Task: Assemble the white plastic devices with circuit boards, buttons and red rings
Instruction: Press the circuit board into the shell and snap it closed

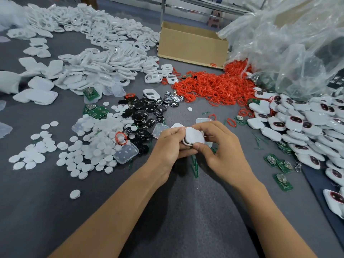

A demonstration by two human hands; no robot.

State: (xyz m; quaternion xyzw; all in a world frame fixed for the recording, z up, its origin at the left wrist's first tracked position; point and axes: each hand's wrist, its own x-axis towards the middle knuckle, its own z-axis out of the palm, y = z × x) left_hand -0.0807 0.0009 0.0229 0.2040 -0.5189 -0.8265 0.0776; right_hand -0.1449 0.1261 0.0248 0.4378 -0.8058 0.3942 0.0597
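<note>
A white plastic device (194, 137) is held over the middle of the grey table, its plain back shell facing me and a dark seam along its lower edge. My left hand (171, 144) grips its left side with curled fingers. My right hand (217, 144) pinches its right side, thumb on the lower edge. Red rings (214, 88) lie heaped behind my hands. White round buttons (89, 146) are spread at the left. Green circuit boards (281, 164) lie at the right and more circuit boards (96, 111) at the left.
White shells (96, 58) are piled across the far left. Black oval inserts (143, 112) lie in the centre. Finished devices (297, 127) are stacked at the right. A cardboard box (191, 45) and a clear plastic bag (288, 43) stand at the back.
</note>
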